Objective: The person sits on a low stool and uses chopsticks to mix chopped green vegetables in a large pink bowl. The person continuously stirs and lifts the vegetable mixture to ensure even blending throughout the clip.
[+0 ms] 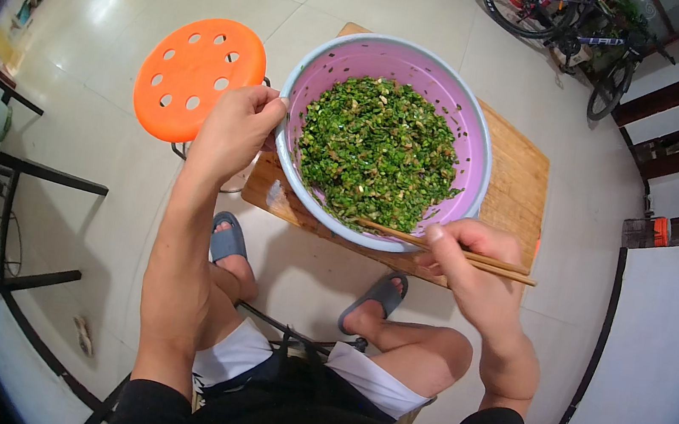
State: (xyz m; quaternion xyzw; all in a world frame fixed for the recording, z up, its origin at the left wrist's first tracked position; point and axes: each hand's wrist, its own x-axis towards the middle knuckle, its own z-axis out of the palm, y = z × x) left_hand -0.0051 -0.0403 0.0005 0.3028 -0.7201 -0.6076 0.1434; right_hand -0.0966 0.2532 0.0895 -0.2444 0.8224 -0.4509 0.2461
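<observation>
Since the bowl (377,58) could slide on its board (517,163), the left hand (241,126) likely steadies it — fingers pinching the rim at nine o'clock — while the right hand (478,269), at five, pinches chopsticks (401,235) between its fingers, tips reaching the greens (381,153) toward six.

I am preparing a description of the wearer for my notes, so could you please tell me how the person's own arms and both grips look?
The left grip and right grip are human hands without gloves; no ring shows on the visible fingers. The forearms are bare, with no watch or bracelet visible. Plain black short sleeves cover the upper arms.
</observation>
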